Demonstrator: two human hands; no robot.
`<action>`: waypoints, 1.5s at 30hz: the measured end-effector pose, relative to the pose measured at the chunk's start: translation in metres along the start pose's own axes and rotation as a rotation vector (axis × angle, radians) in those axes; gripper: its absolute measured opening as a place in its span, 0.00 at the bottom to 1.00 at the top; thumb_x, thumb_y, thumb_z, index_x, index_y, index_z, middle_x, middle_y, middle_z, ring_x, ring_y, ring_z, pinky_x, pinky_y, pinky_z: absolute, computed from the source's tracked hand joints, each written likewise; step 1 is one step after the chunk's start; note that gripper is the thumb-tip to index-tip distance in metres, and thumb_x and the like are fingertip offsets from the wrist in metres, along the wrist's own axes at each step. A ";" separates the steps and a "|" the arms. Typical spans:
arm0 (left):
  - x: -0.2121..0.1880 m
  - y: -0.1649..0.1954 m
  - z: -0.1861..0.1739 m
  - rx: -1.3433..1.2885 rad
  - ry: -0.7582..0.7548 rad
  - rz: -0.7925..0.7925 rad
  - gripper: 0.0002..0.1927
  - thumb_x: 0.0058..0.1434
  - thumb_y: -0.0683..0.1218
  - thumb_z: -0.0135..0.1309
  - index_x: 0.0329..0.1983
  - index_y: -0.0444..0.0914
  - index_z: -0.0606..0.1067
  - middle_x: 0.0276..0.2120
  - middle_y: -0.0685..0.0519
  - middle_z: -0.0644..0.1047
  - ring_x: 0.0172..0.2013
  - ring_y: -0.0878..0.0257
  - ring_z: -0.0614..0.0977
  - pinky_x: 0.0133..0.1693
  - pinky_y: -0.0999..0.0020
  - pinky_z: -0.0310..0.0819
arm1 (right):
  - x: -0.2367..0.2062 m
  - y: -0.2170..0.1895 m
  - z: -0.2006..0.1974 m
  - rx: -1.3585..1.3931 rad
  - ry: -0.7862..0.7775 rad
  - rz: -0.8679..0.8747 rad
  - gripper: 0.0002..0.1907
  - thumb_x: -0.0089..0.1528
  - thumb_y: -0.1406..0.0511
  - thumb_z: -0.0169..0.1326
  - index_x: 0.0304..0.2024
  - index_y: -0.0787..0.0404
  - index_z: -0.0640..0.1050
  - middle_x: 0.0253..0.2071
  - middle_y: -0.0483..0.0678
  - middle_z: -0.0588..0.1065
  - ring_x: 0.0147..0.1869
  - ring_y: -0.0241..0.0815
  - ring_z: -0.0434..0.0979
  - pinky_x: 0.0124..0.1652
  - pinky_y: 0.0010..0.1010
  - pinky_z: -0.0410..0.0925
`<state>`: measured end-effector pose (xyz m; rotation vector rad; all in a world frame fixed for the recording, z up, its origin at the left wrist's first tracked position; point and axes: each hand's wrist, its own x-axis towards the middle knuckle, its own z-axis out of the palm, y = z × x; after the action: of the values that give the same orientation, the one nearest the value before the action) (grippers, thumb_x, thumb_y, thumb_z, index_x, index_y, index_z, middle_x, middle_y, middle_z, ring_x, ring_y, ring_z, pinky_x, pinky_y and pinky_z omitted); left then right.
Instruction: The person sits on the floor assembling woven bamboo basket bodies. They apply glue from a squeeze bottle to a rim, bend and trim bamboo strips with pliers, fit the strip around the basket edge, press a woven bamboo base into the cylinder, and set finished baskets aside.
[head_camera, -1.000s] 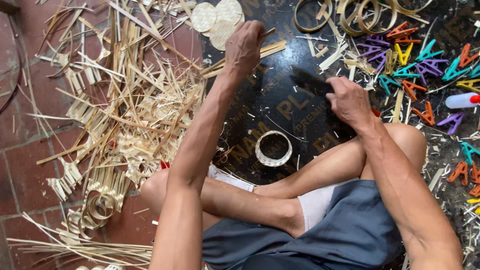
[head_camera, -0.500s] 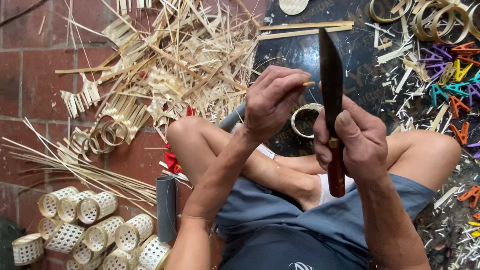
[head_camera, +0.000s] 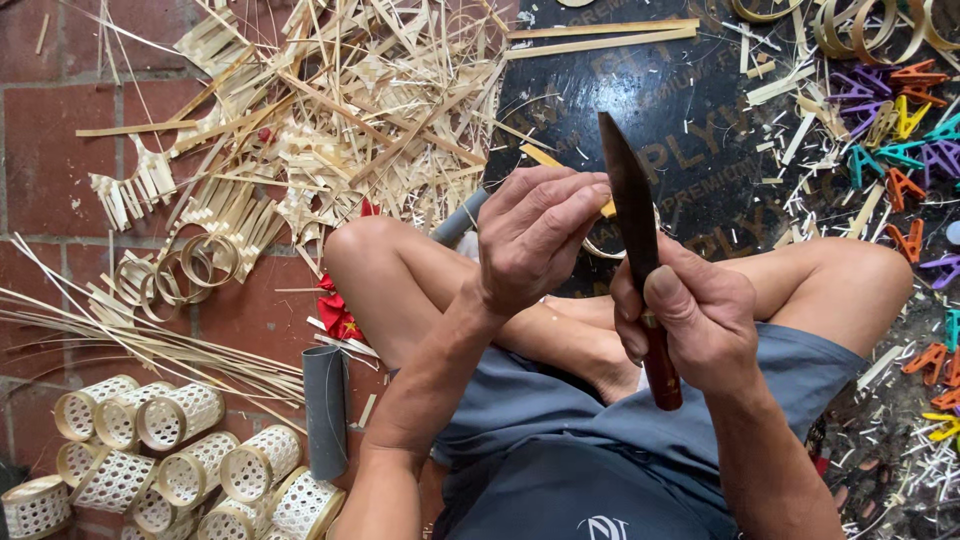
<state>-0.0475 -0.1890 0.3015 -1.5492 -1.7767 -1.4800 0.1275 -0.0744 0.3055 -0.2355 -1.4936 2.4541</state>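
Risk: my right hand (head_camera: 700, 310) grips the knife (head_camera: 632, 215), blade upright; my left hand (head_camera: 535, 230) pinches a strip (head_camera: 545, 157) against it. A slip likely cuts fingers.

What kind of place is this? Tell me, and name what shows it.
Probably a home bamboo-weaving workspace on a brick floor. A pile of split bamboo strips lies around a dark board, finished woven cylinders lie at lower left, and the right hand holds a knife by the left hand.
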 end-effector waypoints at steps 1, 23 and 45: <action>0.001 0.001 0.000 -0.006 0.002 -0.001 0.15 0.61 0.34 0.65 0.49 0.34 0.75 0.45 0.49 0.81 0.45 0.53 0.84 0.47 0.60 0.80 | -0.001 0.001 -0.001 -0.010 0.008 0.003 0.30 0.74 0.58 0.47 0.71 0.73 0.63 0.34 0.48 0.70 0.27 0.33 0.69 0.25 0.23 0.66; -0.079 -0.052 0.051 0.011 0.029 -0.266 0.12 0.63 0.35 0.62 0.48 0.36 0.77 0.41 0.46 0.82 0.41 0.52 0.86 0.43 0.62 0.82 | 0.025 -0.022 0.017 -0.329 0.055 0.075 0.29 0.75 0.60 0.41 0.77 0.60 0.58 0.26 0.42 0.66 0.23 0.28 0.63 0.23 0.21 0.61; -0.067 -0.035 -0.003 0.203 -0.079 -0.038 0.14 0.61 0.35 0.63 0.50 0.34 0.77 0.42 0.49 0.81 0.45 0.52 0.85 0.48 0.59 0.80 | -0.038 -0.014 -0.046 -0.530 -0.034 -0.125 0.34 0.75 0.54 0.44 0.76 0.66 0.56 0.27 0.42 0.65 0.25 0.30 0.61 0.26 0.20 0.58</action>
<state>-0.0563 -0.2203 0.2333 -1.4975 -1.9438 -1.2269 0.1776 -0.0407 0.2969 -0.1904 -2.0814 1.9338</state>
